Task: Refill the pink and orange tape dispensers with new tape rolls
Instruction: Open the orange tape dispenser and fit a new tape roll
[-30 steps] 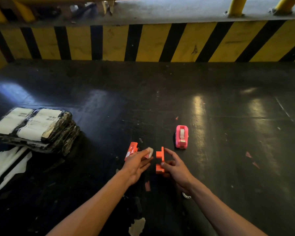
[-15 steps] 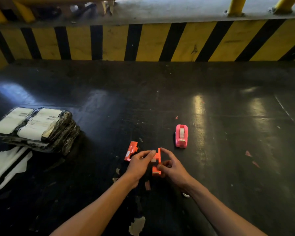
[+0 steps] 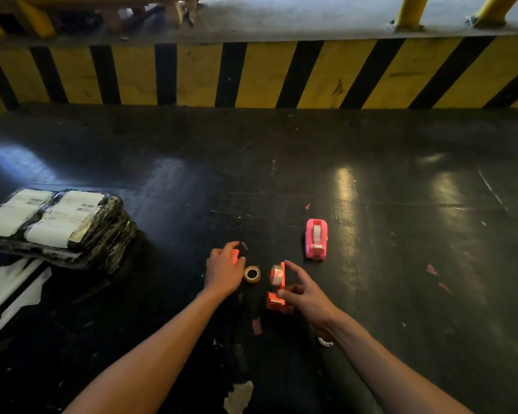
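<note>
Left hand lies over the orange cover piece, fingers curled loosely on it; only a sliver of orange shows past the fingertips, so cannot tell if it is actually gripped. Tape roll lies flat on the dark table, just beside the left thumb, between the two hands. Right hand holds the orange dispenser body: thumb pinches its near end, other fingers spread wide and arched above it. A roll sits in the body just off the right fingertips. Pink dispenser stands upright beyond the right fingertips, apart from them, tape loaded. Black wrapped parcels lie well off past the left hand.
</note>
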Demonstrator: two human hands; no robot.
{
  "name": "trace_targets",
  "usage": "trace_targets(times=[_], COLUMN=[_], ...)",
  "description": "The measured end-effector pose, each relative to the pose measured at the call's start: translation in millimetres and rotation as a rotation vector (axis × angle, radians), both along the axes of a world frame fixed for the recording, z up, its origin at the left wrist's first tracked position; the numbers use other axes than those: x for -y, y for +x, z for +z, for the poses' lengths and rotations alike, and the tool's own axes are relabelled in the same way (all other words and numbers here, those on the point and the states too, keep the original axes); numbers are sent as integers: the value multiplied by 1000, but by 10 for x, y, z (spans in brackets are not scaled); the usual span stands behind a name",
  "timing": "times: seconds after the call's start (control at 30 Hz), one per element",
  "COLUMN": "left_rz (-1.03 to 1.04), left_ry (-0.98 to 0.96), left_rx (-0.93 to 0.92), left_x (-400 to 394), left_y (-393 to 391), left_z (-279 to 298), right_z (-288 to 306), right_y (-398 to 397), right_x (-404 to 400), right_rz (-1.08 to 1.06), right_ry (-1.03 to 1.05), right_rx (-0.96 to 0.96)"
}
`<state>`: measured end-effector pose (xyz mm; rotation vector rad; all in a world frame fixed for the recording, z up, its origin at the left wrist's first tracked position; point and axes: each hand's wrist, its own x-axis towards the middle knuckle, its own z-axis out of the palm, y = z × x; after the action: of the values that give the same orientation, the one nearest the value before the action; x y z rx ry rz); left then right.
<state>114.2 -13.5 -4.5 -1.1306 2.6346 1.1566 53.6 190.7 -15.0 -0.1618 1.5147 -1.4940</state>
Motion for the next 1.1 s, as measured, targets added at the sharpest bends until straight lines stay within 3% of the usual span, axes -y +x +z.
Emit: trace_targets(times=[0.1,0.47,0.53,0.67,0.77,1.1], left_rz=[-61,-180,-140,42,45,-63], left_ry=[-59,-117,5,423,722,866], left_rx=[182,254,199,-1,-39,-35], left_x=[222,151,149,80,-17,-106], left_y=[-19,113,123,128,171,220], left_z=[-185,-207,-137,77,257,343], right_z=[21,63,73,111,109,2], right_y=[-38,-65,-62,-75,-80,-60], right_x=[-24,-93,-87,-63,-20,2], right_rz=[-5,14,16,38,24,32], right_ry=[-10,25,19,10,-34,-136], right_rx=[-5,-81,-79,-82,-65,11])
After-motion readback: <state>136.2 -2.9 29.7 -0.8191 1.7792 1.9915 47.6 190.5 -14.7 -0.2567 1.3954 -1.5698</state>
